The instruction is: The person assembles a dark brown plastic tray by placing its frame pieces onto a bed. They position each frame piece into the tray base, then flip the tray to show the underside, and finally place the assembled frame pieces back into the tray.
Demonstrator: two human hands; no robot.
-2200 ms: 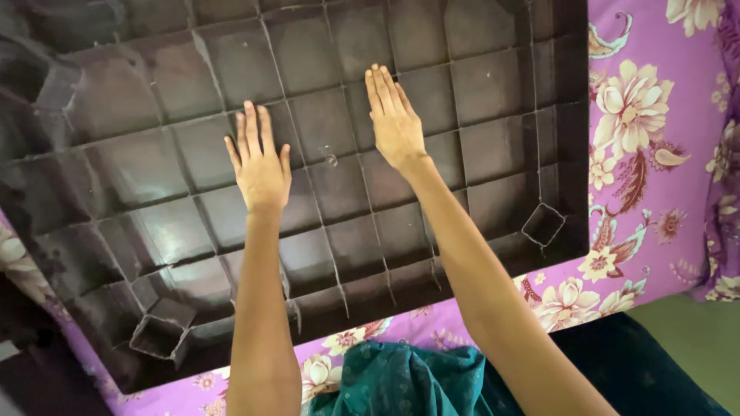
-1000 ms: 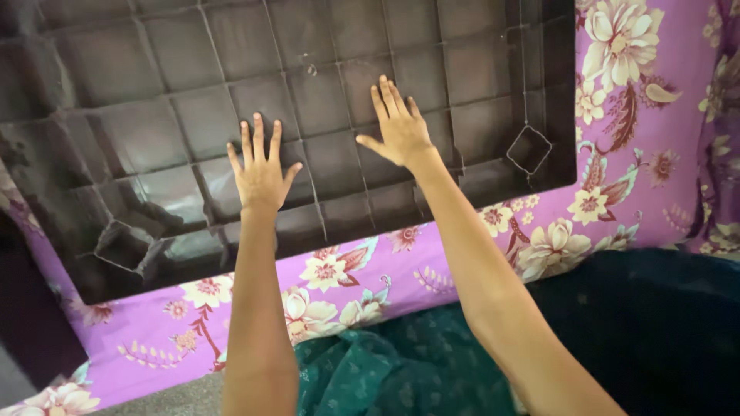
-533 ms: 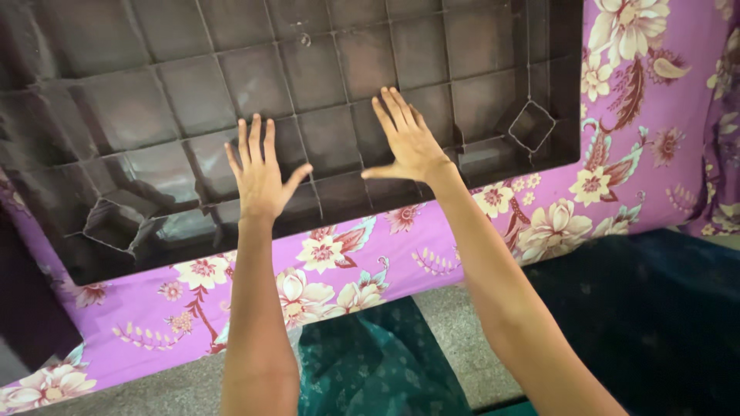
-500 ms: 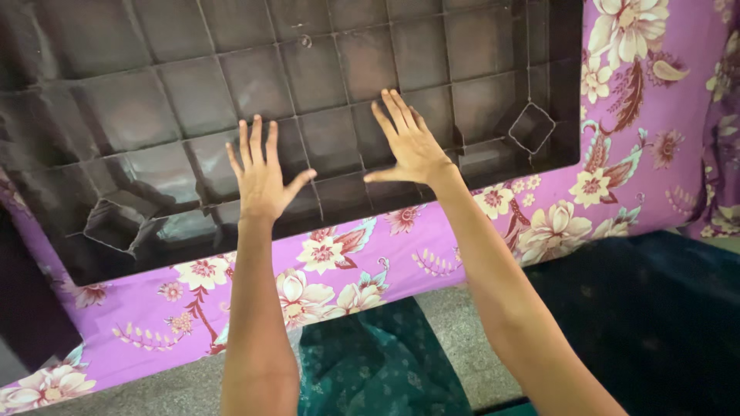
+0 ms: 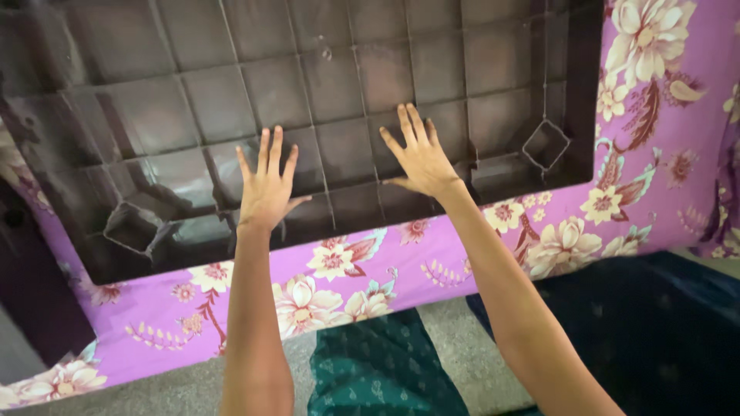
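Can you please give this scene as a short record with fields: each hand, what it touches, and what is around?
left hand: open, fingers spread, palm flat on the dark ribbed panel
right hand: open, flat on the same panel, a little higher
panel: dark plastic, grid of ribs, square sockets near its corners
under the panel: purple flowered cloth
below: green patterned cloth, grey floor, dark blue cloth

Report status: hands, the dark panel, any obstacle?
Left hand and right hand flat, open on dark ribbed plastic panel. Panel lies on purple floral sheet. Nothing blocking.
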